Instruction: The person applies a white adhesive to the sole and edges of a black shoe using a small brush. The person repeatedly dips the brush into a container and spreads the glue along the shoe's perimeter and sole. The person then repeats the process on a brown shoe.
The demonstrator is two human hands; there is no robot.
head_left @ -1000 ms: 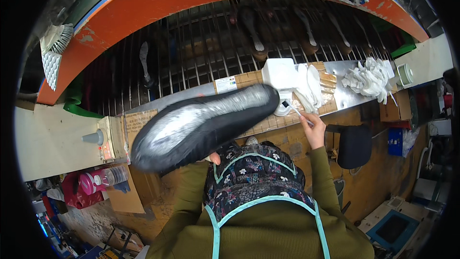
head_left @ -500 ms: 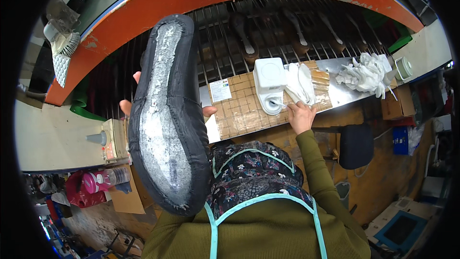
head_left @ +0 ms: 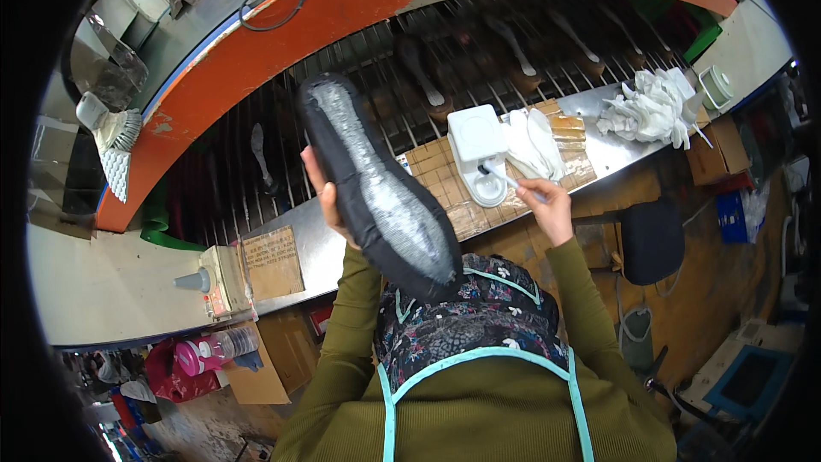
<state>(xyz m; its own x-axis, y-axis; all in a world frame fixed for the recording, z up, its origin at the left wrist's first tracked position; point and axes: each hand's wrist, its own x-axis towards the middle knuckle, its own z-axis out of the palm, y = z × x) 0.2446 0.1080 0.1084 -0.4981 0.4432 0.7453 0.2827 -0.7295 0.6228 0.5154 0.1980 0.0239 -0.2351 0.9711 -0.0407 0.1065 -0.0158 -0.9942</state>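
A black shoe upper (head_left: 386, 201) is held up with its underside toward me, whitish and glossy down the middle. Behind its left edge, my left hand (head_left: 323, 192) grips it, most of the fingers out of sight. My right hand (head_left: 552, 212) pinches the pale handle of a small brush (head_left: 511, 180). The brush's dark tip is at the round cup of a white dispenser (head_left: 477, 135). White gloves (head_left: 536, 144) lie just right of the dispenser, on a cardboard sheet (head_left: 434, 169).
Beyond the cardboard runs a rack of metal rods (head_left: 376, 60) carrying several dark shoe uppers under an orange arch (head_left: 214, 64). Crumpled white cloth (head_left: 646, 109) rests at the right. A scrub brush (head_left: 115, 133) is at the left, a dark stool (head_left: 652, 244) at the lower right.
The shoe upper has moved right and away from my head, now tilted. My right hand has lifted off the cup area slightly, and the brush in it now shows.
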